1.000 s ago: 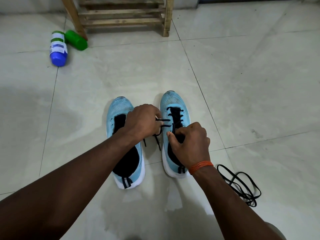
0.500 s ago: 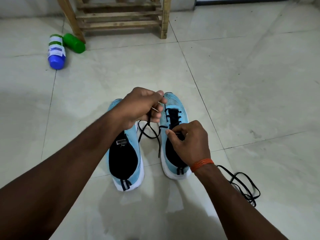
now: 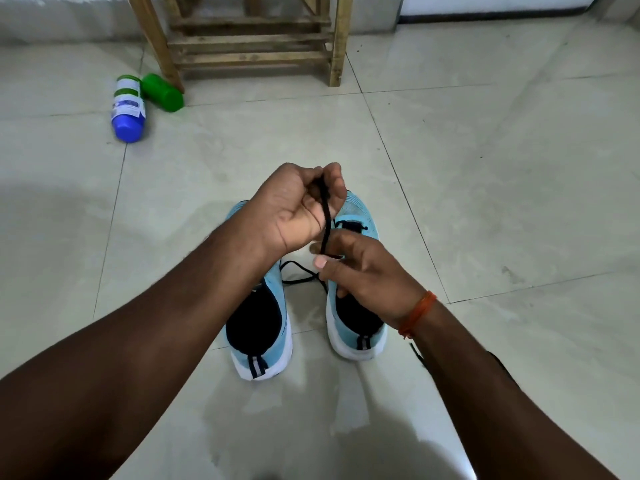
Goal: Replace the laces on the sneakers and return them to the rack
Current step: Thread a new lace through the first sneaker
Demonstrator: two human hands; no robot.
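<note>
Left hand (image 3: pixel 298 209) has pulled the lace (image 3: pixel 325 220) up higher.

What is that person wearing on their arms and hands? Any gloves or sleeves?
No gloves, and no sleeves in view: the left forearm and right forearm are bare. The left hand wears nothing. Just behind the right hand, a thin orange thread bracelet circles the wrist. No rings or watch show.
</note>
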